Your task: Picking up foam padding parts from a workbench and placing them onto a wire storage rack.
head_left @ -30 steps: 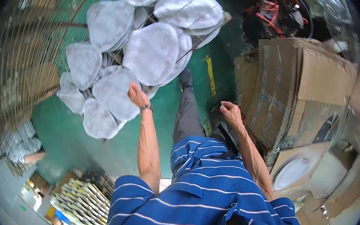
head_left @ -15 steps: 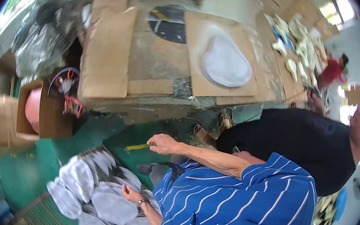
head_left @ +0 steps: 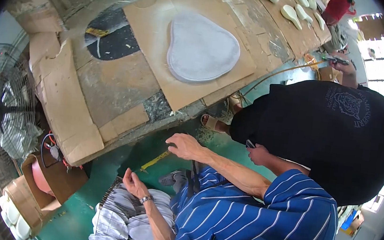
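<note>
My left hand (head_left: 135,184), with a watch on its wrist, hangs above a wire rack of grey-white pads (head_left: 146,212). Its fingers are apart and no object shows in them. My right hand (head_left: 186,147) is held out in front of the table edge, loosely bent, the thumb apart from the fingers, and it appears to hold nothing. On the table, beyond both hands, a large pear-shaped grey-white pad (head_left: 202,50) lies flat on a cardboard sheet (head_left: 149,34). Neither hand touches it.
A co-worker in black (head_left: 318,134) stands at the right, holding a spray-gun-like tool (head_left: 335,59) with a hose. Cream-coloured shaped parts (head_left: 291,16) lie on the far table end. A large fan (head_left: 1,108) and a cardboard box (head_left: 59,183) stand left. Yellow tape (head_left: 155,162) marks the green floor.
The view has turned, bringing the table and pear-shaped pad nearer. My left hand has lifted off the pads toward my right hand. My right hand's fingers have loosened.
</note>
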